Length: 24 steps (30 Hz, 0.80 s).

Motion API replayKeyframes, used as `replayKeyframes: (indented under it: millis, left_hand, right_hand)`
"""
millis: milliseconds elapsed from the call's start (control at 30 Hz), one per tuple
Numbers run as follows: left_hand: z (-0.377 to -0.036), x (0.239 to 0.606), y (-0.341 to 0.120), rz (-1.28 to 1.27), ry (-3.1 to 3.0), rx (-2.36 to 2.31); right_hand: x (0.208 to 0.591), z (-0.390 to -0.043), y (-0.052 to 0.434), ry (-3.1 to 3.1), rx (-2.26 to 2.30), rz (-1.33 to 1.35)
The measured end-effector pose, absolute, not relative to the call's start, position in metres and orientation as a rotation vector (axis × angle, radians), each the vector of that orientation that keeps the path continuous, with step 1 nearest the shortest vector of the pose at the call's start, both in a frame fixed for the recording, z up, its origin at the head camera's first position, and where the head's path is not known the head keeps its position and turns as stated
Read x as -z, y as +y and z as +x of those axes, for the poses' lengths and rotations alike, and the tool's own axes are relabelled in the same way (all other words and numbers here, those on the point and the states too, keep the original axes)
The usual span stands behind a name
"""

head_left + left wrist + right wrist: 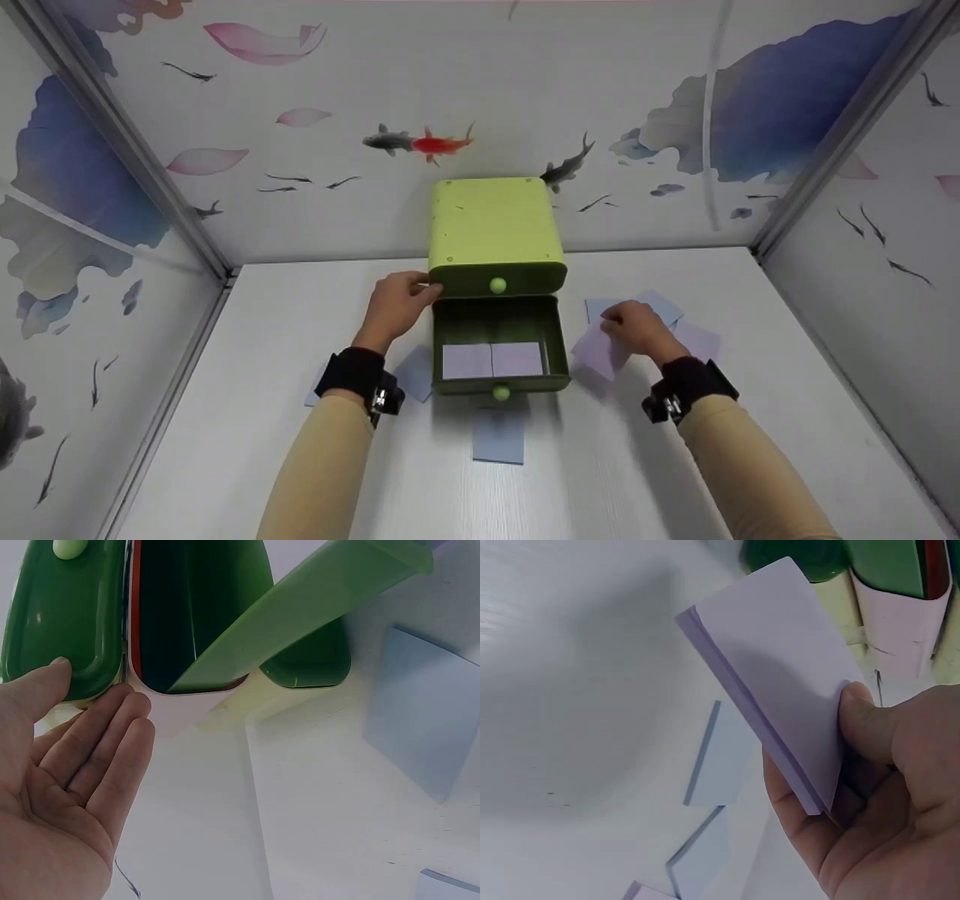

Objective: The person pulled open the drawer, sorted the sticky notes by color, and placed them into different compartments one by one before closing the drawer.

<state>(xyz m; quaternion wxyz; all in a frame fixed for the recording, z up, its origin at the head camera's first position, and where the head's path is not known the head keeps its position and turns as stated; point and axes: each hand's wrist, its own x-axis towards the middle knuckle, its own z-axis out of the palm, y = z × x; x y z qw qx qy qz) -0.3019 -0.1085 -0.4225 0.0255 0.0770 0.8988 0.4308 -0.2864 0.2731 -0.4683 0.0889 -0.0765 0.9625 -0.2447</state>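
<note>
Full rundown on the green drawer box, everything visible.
The small green plastic two-drawer box stands at the back of the white table, near the wall. Light green casing, darker drawer fronts with pale round knobs. Upper drawer closed; lower drawer pulled out, two lilac note pads inside. The left hand touches its left front corner with straight fingers.

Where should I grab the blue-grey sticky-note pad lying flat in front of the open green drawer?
Pinch the blue-grey sticky-note pad by its near edge, coming from the person's side. It lies flat on the white table, and its far edge sits under the open green drawer's front with the knob, so the near edge and side edges are the free ones. Slide a thumb under, fingers on top.
</note>
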Motion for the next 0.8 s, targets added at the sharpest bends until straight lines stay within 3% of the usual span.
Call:
replayKeyframes:
  millis: [800]
  left_hand:
    - [-0.302,0.423,-0.11,0.245,2.775,-1.329]
  right_hand:
    - [0.403,-0.277,0.249,2.913,0.775,-0.571]
